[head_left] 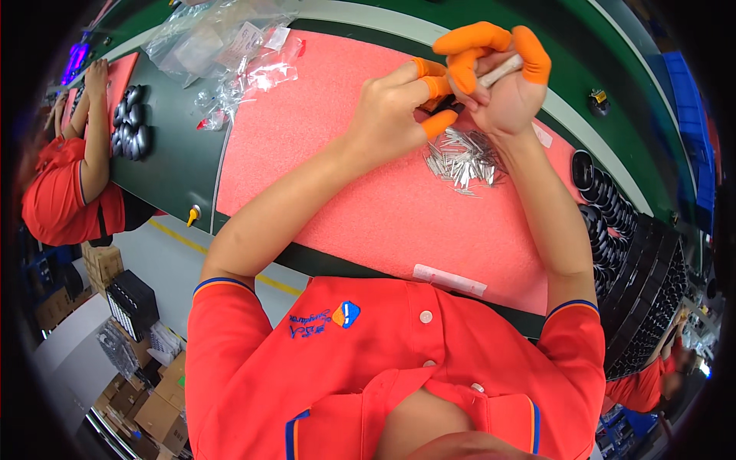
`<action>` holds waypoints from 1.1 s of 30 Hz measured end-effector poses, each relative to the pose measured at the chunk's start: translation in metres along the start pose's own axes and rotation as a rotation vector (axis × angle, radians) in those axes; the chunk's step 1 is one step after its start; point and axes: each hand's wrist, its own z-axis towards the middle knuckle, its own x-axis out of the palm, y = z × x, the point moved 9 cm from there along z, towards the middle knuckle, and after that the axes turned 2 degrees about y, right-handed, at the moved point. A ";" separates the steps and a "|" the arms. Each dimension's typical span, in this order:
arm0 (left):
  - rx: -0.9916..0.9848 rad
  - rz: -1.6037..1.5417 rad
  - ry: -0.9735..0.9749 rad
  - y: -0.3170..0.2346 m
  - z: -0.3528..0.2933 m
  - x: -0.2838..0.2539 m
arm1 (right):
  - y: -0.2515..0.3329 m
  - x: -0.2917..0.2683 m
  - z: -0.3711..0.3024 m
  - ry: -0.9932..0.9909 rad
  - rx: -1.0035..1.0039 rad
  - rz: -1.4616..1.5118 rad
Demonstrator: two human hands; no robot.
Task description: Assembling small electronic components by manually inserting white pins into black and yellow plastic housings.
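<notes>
Both my hands are raised over a pink foam mat [307,130], close together, with orange finger cots on several fingertips. My left hand [391,107] pinches a small dark piece [445,104], partly hidden by the fingers. Its fingertips are right beside my right hand [502,96], whose fingers curl inward around a short whitish stick-like thing [502,70]. Whether the right fingertips also touch the dark piece I cannot tell. Just below the hands, a loose pile of thin silver metal pins [464,159] lies on the mat.
Clear plastic bags [218,50] lie at the mat's far left. Rows of black rounded parts [602,199] and stacked black trays [648,287] stand at the right. A co-worker in red [73,184] works at the left, near more black parts [130,126]. A yellow knob [194,215] sits on the table edge.
</notes>
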 end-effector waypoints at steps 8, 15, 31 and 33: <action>-0.064 0.045 0.107 0.004 0.011 0.016 | 0.040 -0.040 -0.010 0.068 0.061 0.507; -0.170 0.141 0.078 0.044 0.123 0.086 | 0.024 -0.034 -0.065 0.141 0.251 -1.460; -0.389 0.491 0.417 0.145 0.158 0.068 | 0.013 0.008 -0.062 0.236 0.162 -1.771; -0.403 0.422 0.406 0.137 0.149 0.065 | 0.015 -0.003 -0.063 0.229 0.146 -1.716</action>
